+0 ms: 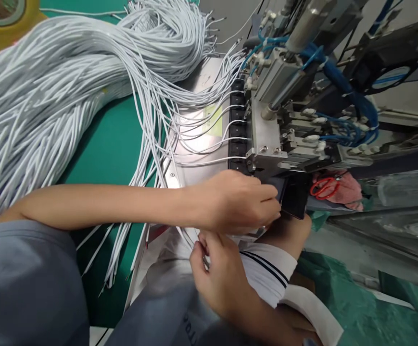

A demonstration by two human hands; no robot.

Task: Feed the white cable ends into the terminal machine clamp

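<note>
My left hand (pixel 235 202) reaches across from the left, its fingers curled closed just below the near end of a row of black slots (pixel 236 144). Whatever it may be pinching is hidden behind the fingers. Close under it, my right hand (pixel 219 269) has thumb and fingers pinched round a few white cables (pixel 185 236) above my lap. Several white cables (pixel 212 163) run in loops over a metal plate (pixel 190 178) into the black slots. A long bundle of white cables (pixel 60 72) covers much of the green table mat (pixel 100 149).
A machine with metal cylinders (pixel 266 96) and blue air hoses (pixel 353 101) stands beyond the slots. Red-handled scissors (pixel 322 188) lie on a pink cloth (pixel 348 192). A yellow tape roll (pixel 31 19) sits top left. Green plastic sheeting (pixel 338 288) lies lower right.
</note>
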